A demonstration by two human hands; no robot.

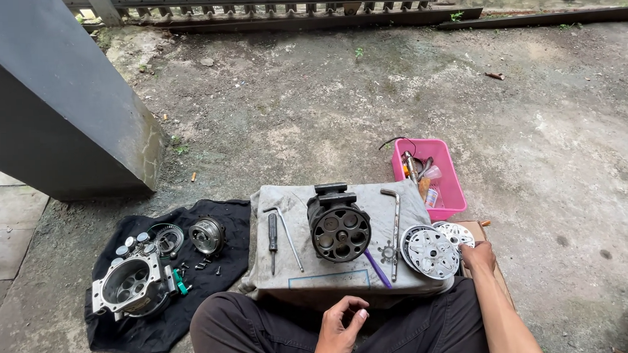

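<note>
**Grey cloth work surface with compressor parts laid out**

Grey cloth (pixel 289 271) covers a low support in front of the seated person and carries the main parts. A dark cylinder block (pixel 339 228) stands at its centre, bores facing the camera, probably so they can be inspected. Near the left edge lie a screwdriver (pixel 272 239) and a bent rod (pixel 286 234); right of the block lies an L-shaped wrench (pixel 396 229), with a purple tool (pixel 377 268) and a small star-shaped part (pixel 387 251) toward the front edge.

At the right edge, two round valve plates (pixel 429 250) overlap, one partly beneath the other. The right hand (pixel 478 255) rests on their rim, fingers curled against it; a full grip cannot be confirmed. The left hand (pixel 340 329) hovers over the lap, loosely open and holding nothing.

A black cloth (pixel 145 328) on the ground to the left keeps removed parts together and off the dirt: a metal housing (pixel 128 284), a pulley (pixel 207 235), a ring and small screws.

A pink basket (pixel 454 192) behind the right corner holds small tools and bottles, not clearly identifiable.
</note>
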